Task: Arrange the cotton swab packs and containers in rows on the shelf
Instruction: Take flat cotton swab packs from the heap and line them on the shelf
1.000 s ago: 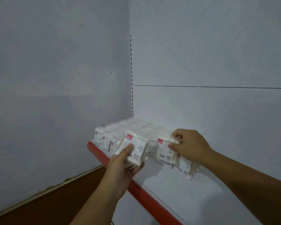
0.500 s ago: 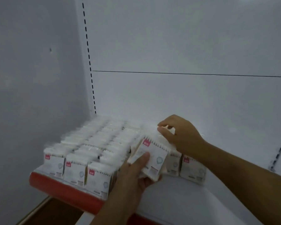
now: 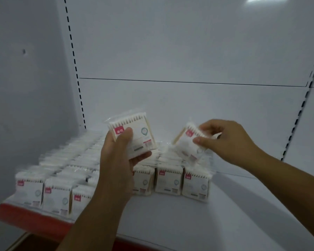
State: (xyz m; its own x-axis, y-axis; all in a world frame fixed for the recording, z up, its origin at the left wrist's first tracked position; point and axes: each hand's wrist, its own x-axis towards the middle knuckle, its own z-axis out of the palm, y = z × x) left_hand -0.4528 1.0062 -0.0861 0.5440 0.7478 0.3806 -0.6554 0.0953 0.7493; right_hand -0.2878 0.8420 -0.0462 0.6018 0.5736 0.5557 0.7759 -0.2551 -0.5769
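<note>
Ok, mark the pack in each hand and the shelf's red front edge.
Upright pack [image 3: 143,136], left hand [image 3: 116,160]: head view, printed front.
Tilted pack [image 3: 185,145], right hand [image 3: 228,140]: head view, blurred white face.
Red front edge [image 3: 25,216]: head view, left stretch.

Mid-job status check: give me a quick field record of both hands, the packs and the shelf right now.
left hand: grips one cotton swab pack, lifted above the rows
right hand: pinches a second pack, tilted, above the right-hand rows
shelved packs: upright in rows on the shelf's left part
shelf: white, bare on the right
red front edge: leftmost packs stand at it
</note>
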